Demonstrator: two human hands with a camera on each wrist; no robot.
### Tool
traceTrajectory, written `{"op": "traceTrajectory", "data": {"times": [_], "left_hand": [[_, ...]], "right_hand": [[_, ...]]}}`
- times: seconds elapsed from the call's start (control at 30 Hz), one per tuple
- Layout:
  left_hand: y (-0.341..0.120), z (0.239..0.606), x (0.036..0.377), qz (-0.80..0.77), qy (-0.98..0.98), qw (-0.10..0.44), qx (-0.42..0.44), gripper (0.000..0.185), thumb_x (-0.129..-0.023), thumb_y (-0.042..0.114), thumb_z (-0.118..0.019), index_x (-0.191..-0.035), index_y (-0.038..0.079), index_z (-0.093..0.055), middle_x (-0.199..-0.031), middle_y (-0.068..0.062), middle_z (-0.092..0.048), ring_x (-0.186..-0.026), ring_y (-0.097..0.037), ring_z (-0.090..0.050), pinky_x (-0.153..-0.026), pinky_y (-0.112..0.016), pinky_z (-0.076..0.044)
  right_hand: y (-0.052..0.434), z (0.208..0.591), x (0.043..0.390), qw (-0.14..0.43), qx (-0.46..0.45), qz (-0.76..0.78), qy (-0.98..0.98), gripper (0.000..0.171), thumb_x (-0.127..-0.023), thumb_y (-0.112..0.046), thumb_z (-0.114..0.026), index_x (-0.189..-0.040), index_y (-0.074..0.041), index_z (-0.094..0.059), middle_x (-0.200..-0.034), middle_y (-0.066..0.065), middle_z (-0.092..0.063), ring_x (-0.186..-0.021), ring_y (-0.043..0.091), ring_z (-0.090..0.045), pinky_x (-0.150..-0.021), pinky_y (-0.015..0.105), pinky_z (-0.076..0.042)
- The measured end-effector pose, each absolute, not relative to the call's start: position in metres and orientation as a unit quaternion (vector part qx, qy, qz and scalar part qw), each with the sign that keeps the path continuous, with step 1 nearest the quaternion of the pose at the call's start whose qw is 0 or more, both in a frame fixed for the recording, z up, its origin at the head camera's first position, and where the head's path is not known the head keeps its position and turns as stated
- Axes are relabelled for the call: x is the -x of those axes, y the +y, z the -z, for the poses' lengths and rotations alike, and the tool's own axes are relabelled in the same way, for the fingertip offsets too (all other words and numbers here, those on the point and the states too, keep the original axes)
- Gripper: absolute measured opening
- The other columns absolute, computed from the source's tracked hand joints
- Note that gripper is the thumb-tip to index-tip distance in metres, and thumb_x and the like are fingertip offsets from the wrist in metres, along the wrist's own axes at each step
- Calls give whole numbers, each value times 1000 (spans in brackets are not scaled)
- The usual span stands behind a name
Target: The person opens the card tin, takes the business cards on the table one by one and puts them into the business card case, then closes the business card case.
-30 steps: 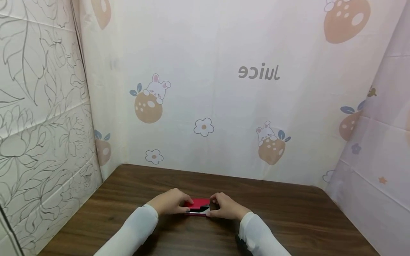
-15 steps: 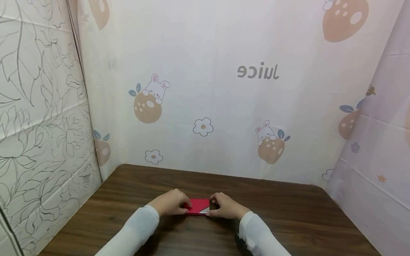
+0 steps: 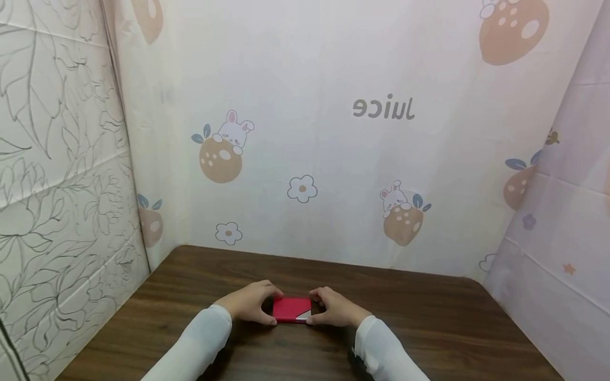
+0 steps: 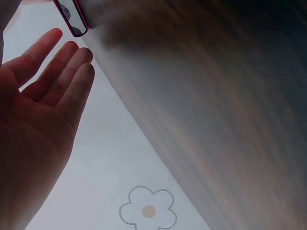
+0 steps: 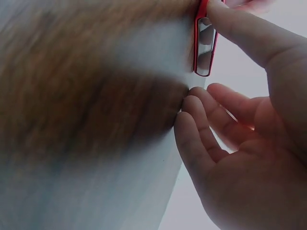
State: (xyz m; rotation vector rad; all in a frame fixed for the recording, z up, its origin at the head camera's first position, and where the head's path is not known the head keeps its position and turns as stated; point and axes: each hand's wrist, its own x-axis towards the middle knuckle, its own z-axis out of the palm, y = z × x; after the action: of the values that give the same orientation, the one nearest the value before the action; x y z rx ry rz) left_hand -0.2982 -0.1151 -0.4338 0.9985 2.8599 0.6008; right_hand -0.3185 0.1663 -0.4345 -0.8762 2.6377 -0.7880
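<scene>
A flat red card case with a silver corner lies on the dark wooden table, its lid down. My right hand holds its right end, thumb at the near corner and fingertips at the far one. In the right wrist view the thumb lies over the edge of the case, the other fingers bent loosely below. My left hand is spread around the left end, thumb near the front corner. From the left wrist, its fingers look straight and apart from the case's shiny end.
The brown wooden table extends to both sides and behind the hands. A white curtain with fruit and rabbit prints hangs along its back edge. Another sheet with line-drawn flowers hangs on the left.
The case's raised lid, with a dark gap beneath it, has come down. My left hand has lifted off the lid and spread around the left end. The right hand stays nearly still.
</scene>
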Motion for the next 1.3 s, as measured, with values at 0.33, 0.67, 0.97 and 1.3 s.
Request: {"op": "traceTrajectory", "data": {"times": [0.33,0.67,0.97,1.3], "left_hand": [[-113,432,298,-183,926,37,-327,50,-82,37,-83,-123,11,-70,-117,3,-63,-108,-12,-57,-97,-35,-48],[-103,428,298,-188,926,36,-327,50,-83,35,-83,-124,10,-71,-117,3,-64,-108,-13,-57,-96,-34,-48],[-76,430,302,-174,930,37,-321,49,-84,33,-83,-125,11,-70,-116,3,-63,-107,-11,-57,-96,-32,-48],[-54,430,303,-174,931,40,-318,50,-83,33,-84,-126,13,-70,-111,7,-62,-103,-7,-56,-94,-27,-48]], "right_hand": [[167,433,314,116,345,242,899,56,-91,-34,-75,-138,-8,-58,-130,8,-59,-121,28,-55,-101,50,-45],[175,430,311,111,333,240,905,55,-90,-35,-77,-136,-8,-60,-129,9,-59,-121,30,-54,-102,55,-43],[199,431,309,112,308,251,911,56,-90,-36,-77,-136,-10,-60,-130,9,-58,-123,33,-54,-102,56,-43],[222,433,307,117,298,272,908,56,-90,-34,-77,-136,-8,-59,-130,10,-57,-123,35,-54,-100,58,-43]]}}
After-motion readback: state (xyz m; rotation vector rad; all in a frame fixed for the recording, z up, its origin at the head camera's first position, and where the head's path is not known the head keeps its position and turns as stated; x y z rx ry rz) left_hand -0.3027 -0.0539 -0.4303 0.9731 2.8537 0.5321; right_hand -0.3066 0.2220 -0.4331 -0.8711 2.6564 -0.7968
